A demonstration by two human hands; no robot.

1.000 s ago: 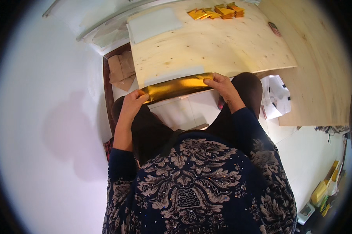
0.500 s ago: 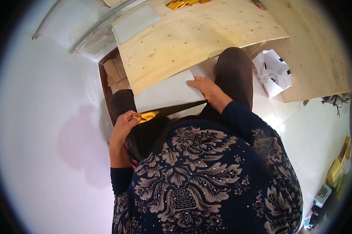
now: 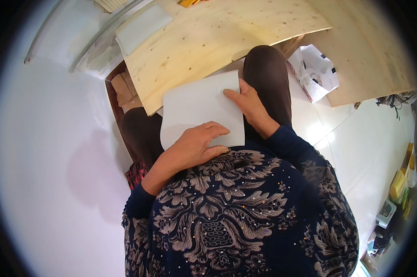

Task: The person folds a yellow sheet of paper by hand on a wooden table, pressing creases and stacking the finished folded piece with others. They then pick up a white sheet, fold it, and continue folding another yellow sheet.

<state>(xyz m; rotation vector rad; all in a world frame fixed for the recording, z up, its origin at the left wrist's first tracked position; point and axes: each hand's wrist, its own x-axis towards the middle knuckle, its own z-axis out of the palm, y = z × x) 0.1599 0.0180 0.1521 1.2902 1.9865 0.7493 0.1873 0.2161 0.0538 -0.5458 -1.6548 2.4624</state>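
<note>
The white sheet (image 3: 197, 104) is at 12 o'clock from the shirt (image 3: 217, 207). The right hand (image 3: 251, 105) clamps its 3 o'clock edge; the left hand's (image 3: 194, 144) finger and thumb stand apart at 6 o'clock. Probably light, bendy, easily creased: best held by opposite edges.

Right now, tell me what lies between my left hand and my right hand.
Only a stretch of the white sheet shows between your left hand and your right hand, in the head view.
</note>
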